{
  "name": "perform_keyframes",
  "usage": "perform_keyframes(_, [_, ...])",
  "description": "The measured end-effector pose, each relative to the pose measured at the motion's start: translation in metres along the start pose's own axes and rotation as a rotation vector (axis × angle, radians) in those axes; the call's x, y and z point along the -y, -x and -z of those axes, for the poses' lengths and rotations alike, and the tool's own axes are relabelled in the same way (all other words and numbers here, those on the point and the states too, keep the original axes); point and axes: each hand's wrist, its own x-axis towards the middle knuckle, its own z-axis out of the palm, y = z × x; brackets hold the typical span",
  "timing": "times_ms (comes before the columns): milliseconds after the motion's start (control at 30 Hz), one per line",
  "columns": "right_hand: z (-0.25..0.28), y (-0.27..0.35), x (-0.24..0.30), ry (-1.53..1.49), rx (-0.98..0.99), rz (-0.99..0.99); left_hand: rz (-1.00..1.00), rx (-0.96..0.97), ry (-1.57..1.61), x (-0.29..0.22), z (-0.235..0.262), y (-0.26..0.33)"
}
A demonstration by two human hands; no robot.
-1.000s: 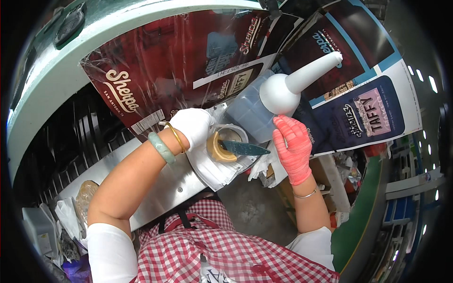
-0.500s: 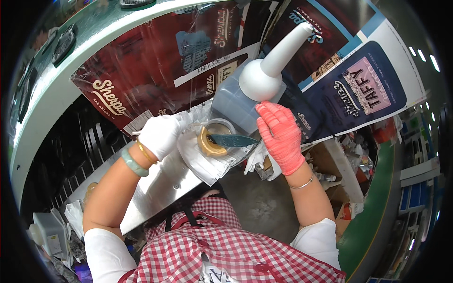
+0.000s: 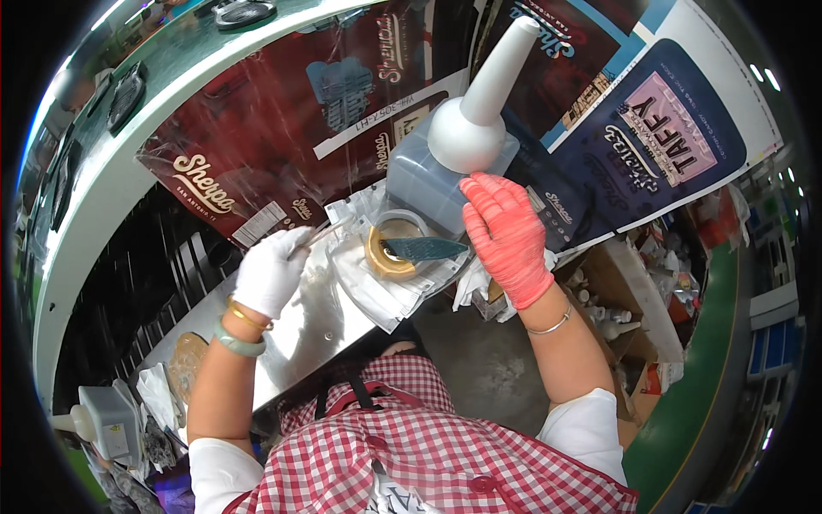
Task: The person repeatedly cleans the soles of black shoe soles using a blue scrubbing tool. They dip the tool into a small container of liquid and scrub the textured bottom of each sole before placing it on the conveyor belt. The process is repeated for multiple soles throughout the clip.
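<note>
My left hand [image 3: 272, 274], in a white glove, is pinched on a thin pale stick-like thing [image 3: 330, 230] whose kind I cannot make out. My right hand [image 3: 512, 242], in a red glove, rests its fingertips against a translucent squeeze bottle [image 3: 421, 190] with a long white spout [image 3: 499, 73]. Its thumb stands apart from the fingers. Between the hands, a dark green pointed flat piece [image 3: 432, 248] lies across a tan tape roll [image 3: 390, 264], its tip near my right thumb. A clear round rim [image 3: 409, 214] shows behind the roll. White sheets [image 3: 385, 298] lie beneath them.
Printed dark red board [image 3: 257, 128] and blue board [image 3: 668, 128] stand behind the bottle. A metal surface [image 3: 304, 338] lies at the near left. Black sandals [image 3: 128, 97] ride on a curved green bench [image 3: 184, 56]. Cartons with bottles [image 3: 629, 300] stand at right; another container [image 3: 111, 424] stands lower left.
My left hand has drawn back to the left and nearer to me, and the thin thing in its fingers now shows. My right hand stays at the bottle. The view has shifted slightly.
</note>
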Motion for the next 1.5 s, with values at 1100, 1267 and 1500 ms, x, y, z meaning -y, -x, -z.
perform_keyframes(1100, [-0.008,-0.001,0.015,0.107,0.010,0.015,0.279,0.055,0.519,-0.011,-0.097,-0.066])
perform_keyframes(1267, [-0.007,-0.003,0.017,0.099,0.017,-0.003,0.317,0.027,1.053,-0.015,-0.058,-0.048])
perform_keyframes(1500, [-0.010,-0.005,0.019,0.082,0.006,-0.014,0.296,-0.056,1.011,-0.010,0.033,0.044])
